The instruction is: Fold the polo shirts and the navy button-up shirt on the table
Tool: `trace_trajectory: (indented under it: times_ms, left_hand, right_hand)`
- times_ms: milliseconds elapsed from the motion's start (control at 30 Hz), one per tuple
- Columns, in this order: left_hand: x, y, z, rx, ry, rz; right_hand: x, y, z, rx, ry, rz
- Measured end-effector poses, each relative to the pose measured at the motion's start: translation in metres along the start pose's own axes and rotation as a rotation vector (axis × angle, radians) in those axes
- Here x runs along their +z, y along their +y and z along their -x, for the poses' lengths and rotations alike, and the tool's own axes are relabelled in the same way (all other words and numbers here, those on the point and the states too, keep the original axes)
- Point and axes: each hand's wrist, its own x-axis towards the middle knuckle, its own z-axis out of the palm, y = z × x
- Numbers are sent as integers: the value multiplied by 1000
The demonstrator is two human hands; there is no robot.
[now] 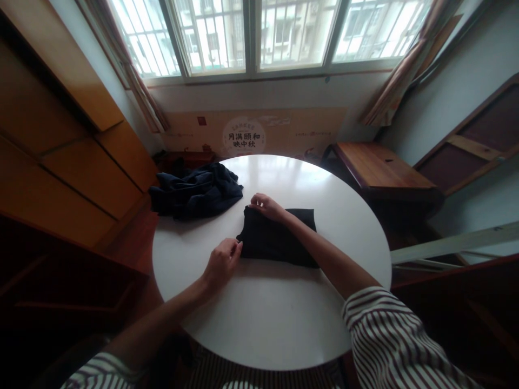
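Observation:
A black folded garment lies flat as a rough rectangle on the white round table. At its near left corner, my left hand is closed, fingertips pinching the edge. My right hand reaches across the cloth and pinches the far left corner between thumb and fingers. My right forearm covers part of the garment's right side. Which kind of garment it is, I cannot tell from the folded shape.
A crumpled dark navy garment sits on the table's far left, partly over the edge. Beyond are a wooden side table at right, wooden cabinets at left, and a printed panel below the barred windows.

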Motion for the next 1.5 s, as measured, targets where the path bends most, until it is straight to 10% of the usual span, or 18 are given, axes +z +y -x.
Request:
trace_trajectory:
  times_ms: [333, 533, 667, 800, 933, 1100, 1500]
  left_hand:
    - [1, -10, -12, -491, -280, 506]
    - [-24, 12, -38, -63, -311, -228]
    - [-30, 52, -51, 230, -215, -365]
    - [2, 98, -63, 484, -454, -406]
    - [55, 128, -73, 697, -652, -489]
    - [92, 126, -72, 786, -718, -601]
    - [120, 94, -59, 897, -582, -428]
  right_hand:
    - [2, -2, 6, -19, 9, 73]
    - [-4, -25, 9, -61, -74, 140]
    - [-47, -37, 31, 47, 103, 214]
    - [-100, -36, 73, 329, 331, 416]
    - [-119, -26, 111, 577, 196, 369]
    - [-106, -18, 123, 536, 107, 172]
    - [-96, -14, 121, 504, 369, 42]
